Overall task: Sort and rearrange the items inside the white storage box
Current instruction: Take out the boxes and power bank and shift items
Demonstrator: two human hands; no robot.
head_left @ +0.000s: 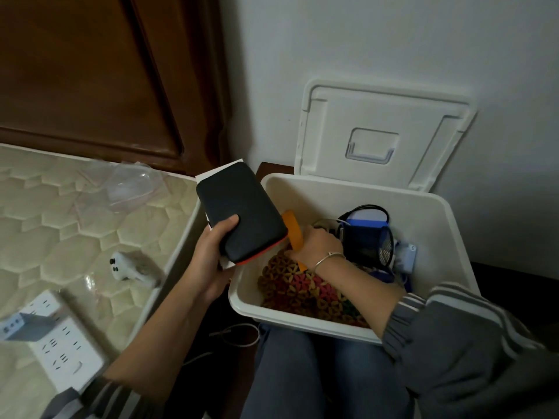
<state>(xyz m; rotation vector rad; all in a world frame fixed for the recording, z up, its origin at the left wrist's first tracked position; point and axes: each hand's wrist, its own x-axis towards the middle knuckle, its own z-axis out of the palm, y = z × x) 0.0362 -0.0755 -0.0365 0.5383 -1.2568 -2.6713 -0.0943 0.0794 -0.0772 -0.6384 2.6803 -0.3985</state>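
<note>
black case (242,204) clamped at its lower end by fingers (231,221) of left hand (210,255), over white storage box (341,187) rim | orange tape roll (294,232) gripped inside by right hand (319,244) | case likely stiff, lightish

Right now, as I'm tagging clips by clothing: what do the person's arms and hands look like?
The left hand and right hand are bare. Both sleeves are grey with paler stripes and ribbed cuffs; a silver bangle circles the right wrist.
</note>
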